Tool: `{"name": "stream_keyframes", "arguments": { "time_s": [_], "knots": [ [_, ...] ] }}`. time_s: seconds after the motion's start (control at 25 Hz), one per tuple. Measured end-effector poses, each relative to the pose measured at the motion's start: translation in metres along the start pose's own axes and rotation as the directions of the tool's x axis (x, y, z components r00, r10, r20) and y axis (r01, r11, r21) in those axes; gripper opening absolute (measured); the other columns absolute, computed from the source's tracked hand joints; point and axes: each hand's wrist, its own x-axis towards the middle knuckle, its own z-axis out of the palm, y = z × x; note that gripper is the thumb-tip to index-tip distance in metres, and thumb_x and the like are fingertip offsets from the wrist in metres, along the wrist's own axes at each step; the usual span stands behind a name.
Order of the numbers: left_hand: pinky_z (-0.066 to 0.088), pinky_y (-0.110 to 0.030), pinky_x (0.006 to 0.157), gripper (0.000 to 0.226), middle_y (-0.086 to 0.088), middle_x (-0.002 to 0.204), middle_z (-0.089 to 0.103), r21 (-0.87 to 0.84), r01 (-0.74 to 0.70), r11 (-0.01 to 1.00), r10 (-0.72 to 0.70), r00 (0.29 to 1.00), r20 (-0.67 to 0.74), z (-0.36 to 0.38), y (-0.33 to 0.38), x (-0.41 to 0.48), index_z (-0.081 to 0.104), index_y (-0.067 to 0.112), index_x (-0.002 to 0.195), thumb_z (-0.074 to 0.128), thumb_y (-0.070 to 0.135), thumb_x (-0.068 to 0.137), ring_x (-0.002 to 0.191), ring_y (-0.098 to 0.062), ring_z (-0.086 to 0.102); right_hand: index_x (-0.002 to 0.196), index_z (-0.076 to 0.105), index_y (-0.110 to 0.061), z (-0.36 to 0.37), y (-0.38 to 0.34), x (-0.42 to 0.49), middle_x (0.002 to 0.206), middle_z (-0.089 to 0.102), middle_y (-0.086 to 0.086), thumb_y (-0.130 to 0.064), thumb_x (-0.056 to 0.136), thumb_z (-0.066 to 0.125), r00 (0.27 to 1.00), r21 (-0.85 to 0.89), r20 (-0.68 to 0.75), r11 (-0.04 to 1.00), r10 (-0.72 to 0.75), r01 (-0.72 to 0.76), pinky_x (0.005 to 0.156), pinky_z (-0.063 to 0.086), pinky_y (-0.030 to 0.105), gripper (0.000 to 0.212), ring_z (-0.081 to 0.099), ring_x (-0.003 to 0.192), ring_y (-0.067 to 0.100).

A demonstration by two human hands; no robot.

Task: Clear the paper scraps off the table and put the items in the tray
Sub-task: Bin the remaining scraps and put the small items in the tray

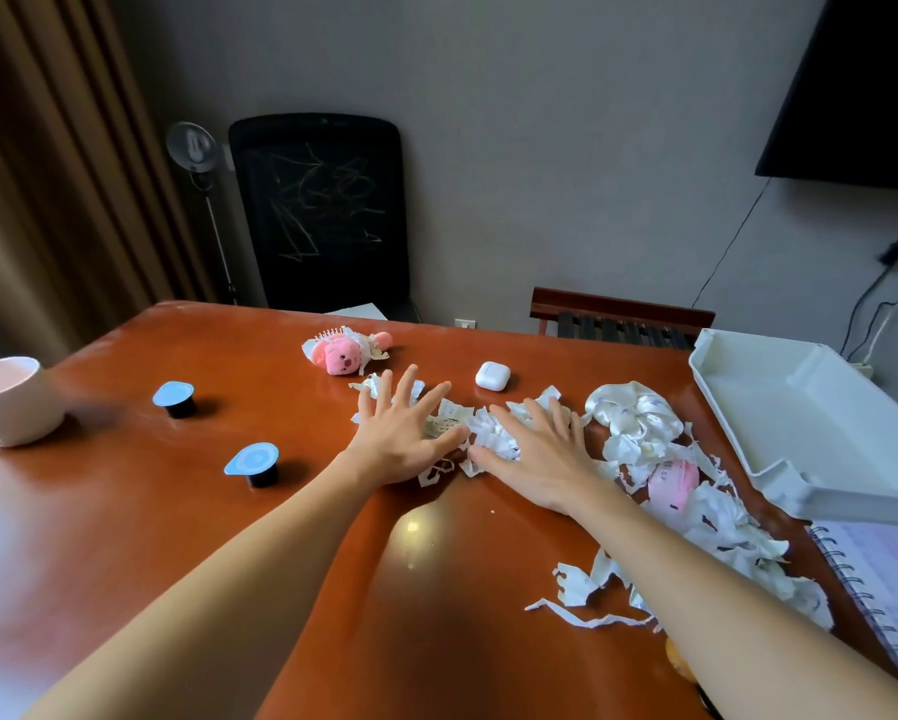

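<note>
On the desk [177, 511], the left hand [403, 433] and right hand [535, 459] lie flat, fingers spread, on paper scraps [491, 433]. Scrap print is too small to read. The tray [800, 423] sits at the right edge.

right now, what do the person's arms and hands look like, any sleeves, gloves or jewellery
Nothing worn is visible. The left forearm and right forearm are bare up to the frame edge, with no sleeves or cuffs. The left hand and right hand have no gloves, and no watch, bracelet or ring is visible.
</note>
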Motion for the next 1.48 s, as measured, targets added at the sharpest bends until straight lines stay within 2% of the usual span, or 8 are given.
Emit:
{"name": "stream_keyframes", "arguments": {
  "time_s": [0.16,0.44,0.76,0.92,1.04,1.16,1.32,1.48],
  "knots": [
    [0.0,-0.053,0.118,0.065,-0.006,0.162,0.016,0.018,-0.05,0.999,0.051,0.998,-0.046,0.008,0.001,-0.001,0.03,0.04,0.148,0.029,0.071,0.09,0.149,-0.028,0.007,0.14,0.039,-0.045,0.009,0.002,0.007,0.136,0.035,-0.007,-0.078,0.084,0.028,0.986,0.0,-0.147,0.997,-0.082,0.083,0.112,0.018,0.042,0.066,0.023,0.128,0.018],
    [0.022,-0.041,0.109,0.047,0.006,0.139,0.044,-0.002,-0.114,0.993,0.111,0.968,-0.226,0.01,0.002,-0.009,0.055,0.028,0.128,0.041,0.055,0.092,0.127,-0.02,0.034,0.125,0.057,-0.034,0.016,0.002,0.005,0.115,0.049,-0.01,-0.057,0.091,0.041,0.925,-0.101,-0.36,0.991,-0.122,0.091,0.092,0.037,0.034,0.043,0.04,0.108,0.015],
    [0.002,-0.058,0.113,0.051,0.006,0.158,0.023,0.042,-0.122,0.992,0.129,0.932,-0.339,0.011,0.002,-0.011,0.053,0.038,0.128,0.036,0.061,0.085,0.146,-0.028,0.01,0.124,0.058,-0.034,0.007,-0.005,-0.003,0.128,0.05,-0.004,-0.062,0.086,0.038,0.894,-0.134,-0.439,0.99,-0.089,0.033,0.104,0.031,0.043,0.051,0.038,0.122,0.019],
    [-0.006,-0.066,0.112,0.069,0.007,0.164,0.008,0.056,-0.058,0.997,0.068,0.981,-0.184,0.012,0.001,-0.009,0.034,0.049,0.144,0.019,0.079,0.083,0.15,-0.031,-0.009,0.137,0.047,-0.035,0.005,-0.006,-0.006,0.14,0.044,-0.003,-0.067,0.084,0.03,0.909,-0.07,-0.416,0.997,-0.013,-0.018,0.107,0.025,0.049,0.065,0.031,0.132,0.022],
    [0.003,-0.066,0.112,0.069,0.008,0.162,0.01,0.044,-0.101,0.994,0.105,0.99,-0.092,0.012,0.0,-0.006,0.027,0.051,0.147,0.019,0.079,0.084,0.15,-0.03,-0.003,0.143,0.036,-0.04,0.007,-0.005,-0.002,0.139,0.039,-0.007,-0.072,0.084,0.023,0.955,-0.058,-0.297,0.998,0.007,-0.025,0.102,0.025,0.046,0.067,0.028,0.127,0.02],
    [0.008,-0.062,0.114,0.061,0.005,0.162,0.011,0.069,-0.132,0.989,0.136,0.989,-0.058,0.013,-0.001,-0.005,0.024,0.051,0.148,0.022,0.072,0.091,0.149,-0.028,0.01,0.137,0.039,-0.044,0.011,-0.003,0.003,0.131,0.041,-0.005,-0.063,0.091,0.027,0.965,-0.113,-0.263,0.993,0.001,-0.031,0.098,0.028,0.044,0.051,0.032,0.118,0.02],
    [0.013,-0.047,0.11,0.047,0.005,0.148,0.03,0.078,-0.179,0.981,0.19,0.967,-0.171,0.012,-0.001,-0.008,0.044,0.049,0.138,0.028,0.062,0.095,0.133,-0.027,0.029,0.125,0.047,-0.038,0.013,-0.001,0.005,0.116,0.045,-0.004,-0.048,0.097,0.037,0.952,-0.125,-0.305,0.992,-0.026,-0.013,0.091,0.037,0.038,0.031,0.038,0.107,0.018],
    [-0.001,-0.052,0.115,0.053,-0.003,0.156,0.019,0.107,-0.14,0.984,0.16,0.963,-0.217,0.014,-0.002,-0.005,0.042,0.047,0.139,0.028,0.065,0.091,0.144,-0.035,0.01,0.123,0.049,-0.035,0.014,0.0,0.005,0.111,0.045,-0.004,-0.045,0.096,0.041,0.947,-0.087,-0.319,0.996,-0.031,0.003,0.086,0.041,0.033,0.03,0.039,0.103,0.016]
  ]
}}
